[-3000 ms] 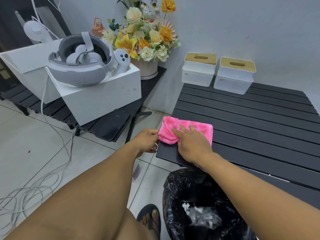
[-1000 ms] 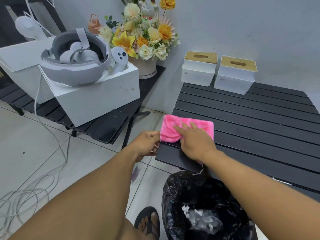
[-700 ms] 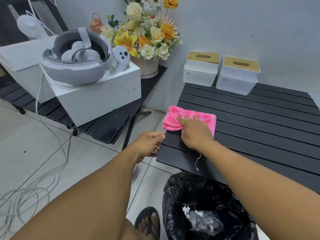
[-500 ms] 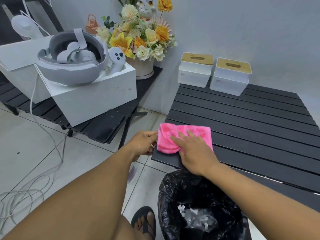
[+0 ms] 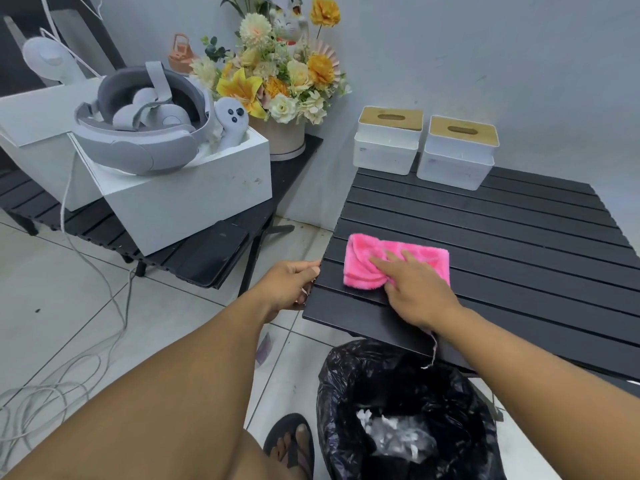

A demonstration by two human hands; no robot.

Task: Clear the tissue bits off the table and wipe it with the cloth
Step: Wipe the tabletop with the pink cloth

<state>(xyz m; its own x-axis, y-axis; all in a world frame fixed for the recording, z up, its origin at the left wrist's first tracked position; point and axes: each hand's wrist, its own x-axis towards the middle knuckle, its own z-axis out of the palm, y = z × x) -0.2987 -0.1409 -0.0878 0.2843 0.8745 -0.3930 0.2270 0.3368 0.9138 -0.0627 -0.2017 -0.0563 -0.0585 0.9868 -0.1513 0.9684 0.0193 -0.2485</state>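
Note:
A folded pink cloth (image 5: 367, 266) lies on the black slatted table (image 5: 502, 244) near its left front corner. My right hand (image 5: 415, 289) presses flat on the cloth's near right part, fingers spread over it. My left hand (image 5: 287, 284) grips the table's left edge beside the cloth. White tissue bits (image 5: 394, 436) lie inside the black bin bag (image 5: 346, 393) on the floor below the table's front edge. I see no tissue bits on the tabletop.
Two white tissue boxes (image 5: 386, 140) (image 5: 457, 150) with wooden lids stand at the table's back left. On a second black table to the left are a white box (image 5: 187, 199) holding a headset, a phone (image 5: 211, 254) and a flower pot (image 5: 284, 84). Cables (image 5: 52, 386) trail on the tiled floor.
My right hand has slid the pink cloth back and forth near the table's left edge, now a little further in from it. My left hand has stayed on the edge.

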